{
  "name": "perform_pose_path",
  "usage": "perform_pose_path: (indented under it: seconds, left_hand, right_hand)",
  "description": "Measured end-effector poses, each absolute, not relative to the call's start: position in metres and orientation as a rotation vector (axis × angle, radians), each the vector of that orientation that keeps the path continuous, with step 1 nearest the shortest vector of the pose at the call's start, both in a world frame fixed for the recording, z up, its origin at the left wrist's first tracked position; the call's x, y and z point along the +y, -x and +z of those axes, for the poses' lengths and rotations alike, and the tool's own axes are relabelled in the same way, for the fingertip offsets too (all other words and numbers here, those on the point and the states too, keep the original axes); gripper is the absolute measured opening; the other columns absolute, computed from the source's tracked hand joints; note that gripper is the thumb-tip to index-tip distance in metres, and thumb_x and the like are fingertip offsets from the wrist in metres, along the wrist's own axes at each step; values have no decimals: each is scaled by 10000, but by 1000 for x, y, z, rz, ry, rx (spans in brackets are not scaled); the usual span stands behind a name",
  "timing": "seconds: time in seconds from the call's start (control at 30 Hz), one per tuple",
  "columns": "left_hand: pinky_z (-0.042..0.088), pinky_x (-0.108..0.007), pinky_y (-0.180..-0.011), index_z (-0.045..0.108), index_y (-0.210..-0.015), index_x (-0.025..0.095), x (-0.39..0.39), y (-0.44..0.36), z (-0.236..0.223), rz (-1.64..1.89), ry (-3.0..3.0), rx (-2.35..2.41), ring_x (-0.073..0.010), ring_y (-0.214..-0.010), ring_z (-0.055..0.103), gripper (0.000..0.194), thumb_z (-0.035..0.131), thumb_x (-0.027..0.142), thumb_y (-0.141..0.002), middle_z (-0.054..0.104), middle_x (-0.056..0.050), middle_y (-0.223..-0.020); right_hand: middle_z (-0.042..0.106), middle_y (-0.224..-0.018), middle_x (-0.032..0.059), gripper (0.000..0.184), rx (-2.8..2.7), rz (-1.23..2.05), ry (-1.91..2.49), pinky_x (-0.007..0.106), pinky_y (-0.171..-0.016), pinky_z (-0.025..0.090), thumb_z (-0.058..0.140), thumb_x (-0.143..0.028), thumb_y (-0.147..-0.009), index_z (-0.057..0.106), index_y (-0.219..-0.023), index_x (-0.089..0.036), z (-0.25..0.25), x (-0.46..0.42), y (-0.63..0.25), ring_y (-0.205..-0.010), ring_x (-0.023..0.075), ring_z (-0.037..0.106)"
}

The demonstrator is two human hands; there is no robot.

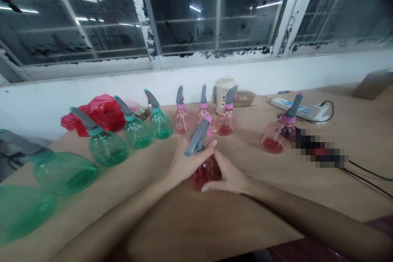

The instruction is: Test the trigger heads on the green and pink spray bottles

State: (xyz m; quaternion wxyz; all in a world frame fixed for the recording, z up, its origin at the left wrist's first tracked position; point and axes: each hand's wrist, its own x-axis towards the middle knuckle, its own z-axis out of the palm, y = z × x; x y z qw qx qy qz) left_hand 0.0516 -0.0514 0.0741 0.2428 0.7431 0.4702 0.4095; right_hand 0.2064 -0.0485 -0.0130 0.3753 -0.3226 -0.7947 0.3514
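A pink spray bottle (201,178) with a grey and pink trigger head stands upright in front of me, with reddish liquid showing inside. My left hand (186,161) is wrapped around its neck from the left, just below the trigger head, thumb stretched across the front. On the lower right side, my right hand (230,176) grips the body between thumb and fingers. Its fingers behind the bottle are partly hidden. Behind it stand several similar pink bottles, one of them a pink spray bottle (225,125). Green liquid sits in a green spray bottle (109,149), one of several on the left.
Another pink bottle (274,137) stands to the right, near a blurred-out dark object with cables. A white power strip (299,109), a white cup (225,84) and a red plastic bag (102,112) lie toward the wall. A cardboard box (373,85) sits far right.
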Motion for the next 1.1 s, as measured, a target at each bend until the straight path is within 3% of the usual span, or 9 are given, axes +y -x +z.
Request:
perform_pose_path:
  seconds: [0.2, 0.37, 0.57, 0.93, 1.1]
  left_hand:
    - [515, -287, -607, 613, -776, 202, -53, -54, 71, 1187, -2069, 1301, -160, -631, 612, 157, 588, 357, -783, 608, 14, -614]
    - [539, -310, -731, 620, -862, 195, -54, -54, 70, 1218, -2021, 1239, -169, -759, 656, 171, 590, 348, -791, 696, -24, -828]
    - [516, -259, -573, 563, -757, 191, -54, -53, 69, 1168, -1985, 1237, -134, -594, 597, 206, 572, 393, -798, 630, 13, -647]
    - [513, -270, -574, 553, -733, 207, -55, -54, 73, 1093, -1982, 1309, -141, -602, 606, 217, 595, 415, -778, 614, 7, -653]
    - [527, -288, -636, 568, -851, 216, -56, -58, 77, 1143, -1972, 1265, -145, -647, 617, 163, 609, 344, -760, 631, 2, -732]
  right_hand:
    - [525, -1256, 114, 902, -2034, 902, 825, 499, -959, 428, 782, -508, -586, 353, -1328, -226, -15, -48, -207, -1166, 321, 503]
    - [497, -1305, 122, 926, -2038, 886, 836, 512, -982, 404, 781, -512, -583, 342, -1350, -234, -16, -48, -206, -1206, 336, 473]
    - [517, -1270, 122, 972, -2062, 870, 833, 532, -996, 393, 784, -528, -570, 314, -1370, -236, -16, -47, -207, -1210, 342, 469]
    - [452, -1366, 119, 1000, -2064, 869, 788, 527, -1026, 371, 783, -507, -589, 259, -1401, -249, -13, -50, -207, -1259, 332, 429]
    - [462, -1352, 119, 973, -2050, 880, 782, 520, -1022, 377, 777, -492, -607, 262, -1395, -246, -12, -51, -206, -1258, 324, 431]
